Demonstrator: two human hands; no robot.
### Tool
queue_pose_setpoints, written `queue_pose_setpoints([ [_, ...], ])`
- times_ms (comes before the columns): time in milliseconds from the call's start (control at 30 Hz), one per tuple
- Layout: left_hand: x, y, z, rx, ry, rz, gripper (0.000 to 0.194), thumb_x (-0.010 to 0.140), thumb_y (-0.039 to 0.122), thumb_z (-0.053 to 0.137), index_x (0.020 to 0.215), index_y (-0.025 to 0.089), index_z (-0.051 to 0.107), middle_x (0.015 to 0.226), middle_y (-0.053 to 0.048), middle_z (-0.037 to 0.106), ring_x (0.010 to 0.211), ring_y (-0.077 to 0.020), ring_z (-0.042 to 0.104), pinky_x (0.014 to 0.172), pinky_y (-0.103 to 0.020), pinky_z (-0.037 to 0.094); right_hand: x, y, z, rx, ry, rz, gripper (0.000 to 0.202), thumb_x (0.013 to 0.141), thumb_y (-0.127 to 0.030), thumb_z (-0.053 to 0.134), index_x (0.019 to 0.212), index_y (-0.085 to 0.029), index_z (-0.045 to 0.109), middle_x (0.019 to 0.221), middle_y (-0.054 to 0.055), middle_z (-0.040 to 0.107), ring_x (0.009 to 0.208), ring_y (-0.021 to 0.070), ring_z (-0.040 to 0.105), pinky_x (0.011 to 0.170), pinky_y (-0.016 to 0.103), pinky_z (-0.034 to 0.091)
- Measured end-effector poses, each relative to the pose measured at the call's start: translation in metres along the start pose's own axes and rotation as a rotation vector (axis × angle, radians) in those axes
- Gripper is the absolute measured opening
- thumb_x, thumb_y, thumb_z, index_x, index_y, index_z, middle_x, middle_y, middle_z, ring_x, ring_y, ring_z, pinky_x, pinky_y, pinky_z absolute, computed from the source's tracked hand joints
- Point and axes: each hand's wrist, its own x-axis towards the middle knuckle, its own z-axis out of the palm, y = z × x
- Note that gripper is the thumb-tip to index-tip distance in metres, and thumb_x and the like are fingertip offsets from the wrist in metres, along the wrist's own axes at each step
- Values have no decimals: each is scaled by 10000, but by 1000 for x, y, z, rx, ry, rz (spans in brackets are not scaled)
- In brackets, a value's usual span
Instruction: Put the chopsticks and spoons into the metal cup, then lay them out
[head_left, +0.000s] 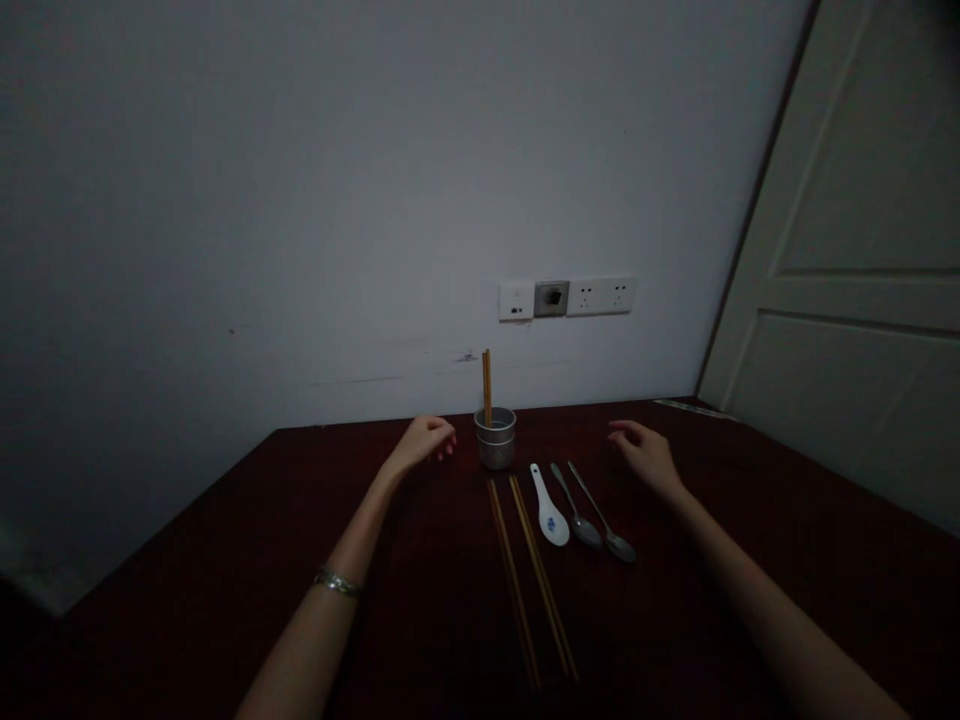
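Note:
My left hand (429, 440) rests at the table's back, just left of a metal cup (496, 445). Its fingers are loosely bent and hold nothing. A pair of wooden chopsticks (487, 385) stands upright in the cup. On the other side, my right hand (646, 458) is held loosely open, apart from the utensils and touching none of them. Between my forearms lie two more pairs of chopsticks, a left pair (514, 580) and a right pair (543, 575). Beside them are a white ceramic spoon (553, 524) with a blue mark, a metal spoon (586, 531) and a thinner, long-handled metal spoon (619, 546).
The dark red table (420, 620) meets a pale wall (337, 200) at the back. Wall sockets (602, 296) sit above the table's back edge. A panelled door (862, 250) stands at the right. The light is dim.

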Motion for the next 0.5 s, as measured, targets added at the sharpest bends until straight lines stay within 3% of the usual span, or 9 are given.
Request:
queue_pose_setpoints([
  [100, -1, -1, 7, 201, -76, -24, 159, 625, 219, 485, 529, 146, 588, 456, -5, 547, 376, -87, 460, 378, -179, 308, -4, 27, 1, -155, -63, -62, 316, 722, -312, 474, 959, -184, 640, 848, 76, 677, 776, 206, 624, 754, 340, 462],
  [200, 0, -5, 13, 291, -90, -60, 150, 621, 203, 499, 525, 150, 603, 458, -13, 566, 376, -94, 472, 386, -184, 316, -9, 42, 3, -164, -69, -11, 300, 711, -314, 482, 926, -190, 649, 819, 69, 679, 723, 203, 628, 724, 339, 478],
  [367, -1, -9, 26, 379, -160, -104, 169, 636, 220, 499, 522, 152, 603, 475, -25, 584, 359, -104, 484, 382, -193, 327, -9, 55, 7, 135, 0, 232, 307, 691, -260, 479, 929, -122, 614, 747, 101, 667, 621, 188, 636, 565, 309, 522],
  [500, -6, -12, 46, 428, -216, -163, 144, 631, 212, 496, 517, 174, 575, 492, -27, 595, 370, -123, 507, 377, -205, 338, -7, 60, 6, 188, -6, 285, 237, 680, -233, 491, 863, -149, 616, 737, 106, 664, 601, 179, 633, 535, 287, 523],
])
